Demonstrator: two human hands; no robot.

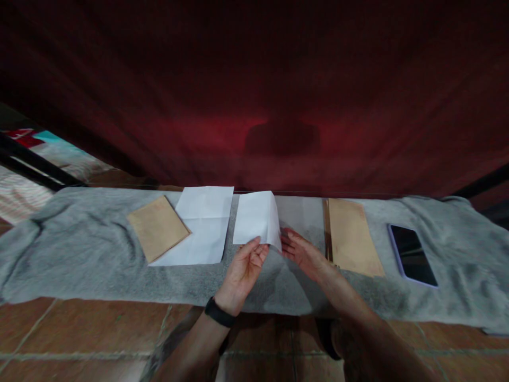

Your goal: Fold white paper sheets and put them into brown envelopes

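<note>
A white sheet of paper (254, 216), folded over with its right side bent, is held above the grey cloth. My left hand (247, 268), with a black band on the wrist, pinches its lower edge between thumb and fingers. At the paper's right edge is my right hand (300, 252), fingers extended and reaching behind the bent flap; its fingertips are partly hidden. Left of the hands lies another white sheet (204, 233) with a crease across it, and a brown envelope (158, 228) rests over its left side.
Brown envelopes (352, 236) lie right of my hands, with a phone (413, 254) in a purple case beyond them. Everything rests on a grey cloth (99, 276) over a long surface. Behind hangs a dark red curtain (199, 132); below is a tiled floor (91, 329).
</note>
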